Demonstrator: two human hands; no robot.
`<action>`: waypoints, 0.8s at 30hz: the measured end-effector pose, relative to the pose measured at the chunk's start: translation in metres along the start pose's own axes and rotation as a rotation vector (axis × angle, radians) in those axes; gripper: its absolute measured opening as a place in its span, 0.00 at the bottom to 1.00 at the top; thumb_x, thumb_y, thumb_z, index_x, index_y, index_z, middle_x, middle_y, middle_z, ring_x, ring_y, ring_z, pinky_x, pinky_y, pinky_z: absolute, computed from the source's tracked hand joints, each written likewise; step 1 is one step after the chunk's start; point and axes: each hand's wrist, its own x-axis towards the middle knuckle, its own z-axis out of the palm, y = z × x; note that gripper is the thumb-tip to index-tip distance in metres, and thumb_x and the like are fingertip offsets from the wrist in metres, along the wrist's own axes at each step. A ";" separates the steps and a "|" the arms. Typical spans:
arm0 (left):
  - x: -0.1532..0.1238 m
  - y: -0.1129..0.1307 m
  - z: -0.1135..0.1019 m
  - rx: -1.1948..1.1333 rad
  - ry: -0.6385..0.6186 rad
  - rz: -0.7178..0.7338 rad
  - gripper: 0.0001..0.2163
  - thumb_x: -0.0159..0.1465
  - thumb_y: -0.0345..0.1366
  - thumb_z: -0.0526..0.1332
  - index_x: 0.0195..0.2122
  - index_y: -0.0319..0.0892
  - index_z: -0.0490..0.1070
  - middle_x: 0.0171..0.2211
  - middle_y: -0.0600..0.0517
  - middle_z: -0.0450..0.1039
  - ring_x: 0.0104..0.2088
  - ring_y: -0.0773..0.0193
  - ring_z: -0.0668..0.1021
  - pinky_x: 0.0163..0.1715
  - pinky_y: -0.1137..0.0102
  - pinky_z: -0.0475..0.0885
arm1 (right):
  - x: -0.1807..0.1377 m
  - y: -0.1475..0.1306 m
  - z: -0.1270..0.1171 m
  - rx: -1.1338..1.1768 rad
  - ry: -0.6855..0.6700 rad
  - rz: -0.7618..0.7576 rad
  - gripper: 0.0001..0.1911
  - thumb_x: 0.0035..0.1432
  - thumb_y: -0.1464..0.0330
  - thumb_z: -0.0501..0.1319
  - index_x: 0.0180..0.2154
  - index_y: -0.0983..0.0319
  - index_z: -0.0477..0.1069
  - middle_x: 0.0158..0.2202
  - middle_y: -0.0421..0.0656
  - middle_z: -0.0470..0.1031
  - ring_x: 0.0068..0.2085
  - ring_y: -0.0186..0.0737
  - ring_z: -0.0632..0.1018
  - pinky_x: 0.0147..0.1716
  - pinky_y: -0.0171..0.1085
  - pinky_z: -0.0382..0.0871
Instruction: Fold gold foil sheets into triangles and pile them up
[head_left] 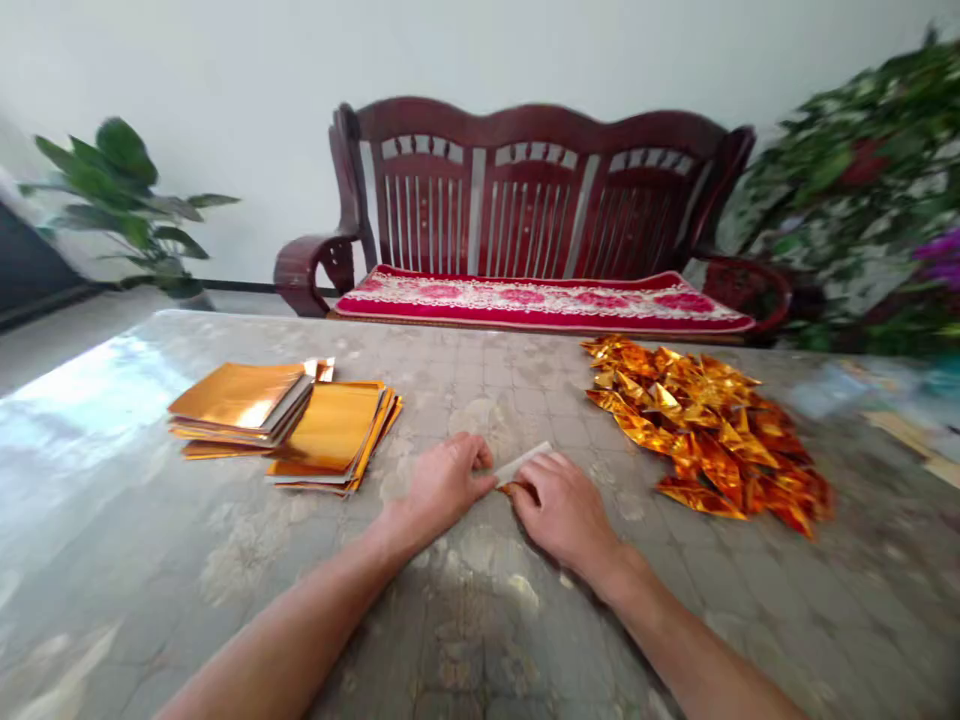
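Between my two hands, at the middle of the table, is a small sheet of gold foil paper [523, 463], folded so its pale back shows as a narrow strip. A bit of its gold side peeks out below. My left hand [448, 478] pinches the strip's left end with thumb and fingers. My right hand [561, 508] is curled over the right part, its fingers closed on the paper. Left of my hands lie two stacks of flat gold foil sheets, a rear stack [236, 400] and a front stack [330, 430]. To the right spreads a heap of folded gold foil pieces [705, 425].
The table [480, 620] has a patterned, glossy cover. Behind it stands a dark red wooden bench [536, 130] with a red and white cushion [525, 295]. A leafy plant [127, 200] is at the left, flowering greenery [862, 190] at the right. Clear plastic [832, 390] lies at the right edge.
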 end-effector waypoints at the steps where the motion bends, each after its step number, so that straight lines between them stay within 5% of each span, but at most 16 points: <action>1: -0.005 0.003 -0.001 0.004 0.024 0.029 0.05 0.61 0.35 0.65 0.38 0.45 0.72 0.37 0.55 0.76 0.38 0.63 0.77 0.35 0.72 0.66 | 0.000 0.000 0.000 0.008 0.000 -0.004 0.09 0.62 0.68 0.62 0.28 0.59 0.69 0.32 0.40 0.74 0.38 0.41 0.72 0.37 0.39 0.60; 7: -0.025 0.016 -0.001 0.025 -0.031 0.117 0.09 0.70 0.38 0.56 0.40 0.47 0.77 0.38 0.53 0.75 0.39 0.64 0.78 0.38 0.72 0.67 | -0.002 0.000 0.000 0.020 -0.007 -0.021 0.09 0.63 0.68 0.61 0.28 0.59 0.70 0.32 0.41 0.74 0.37 0.41 0.71 0.36 0.39 0.59; 18: -0.021 0.019 0.000 0.021 -0.092 0.047 0.08 0.68 0.36 0.58 0.34 0.46 0.76 0.36 0.53 0.75 0.35 0.64 0.78 0.33 0.73 0.65 | -0.009 0.003 -0.007 0.085 -0.030 -0.011 0.09 0.63 0.67 0.62 0.29 0.59 0.71 0.32 0.41 0.74 0.39 0.41 0.72 0.38 0.38 0.62; 24: -0.019 0.016 0.004 -0.039 -0.065 0.050 0.05 0.67 0.35 0.60 0.40 0.47 0.76 0.37 0.54 0.76 0.37 0.63 0.78 0.35 0.73 0.65 | -0.010 0.006 -0.011 0.133 -0.055 -0.061 0.10 0.68 0.67 0.56 0.35 0.59 0.75 0.35 0.42 0.75 0.41 0.41 0.72 0.42 0.39 0.63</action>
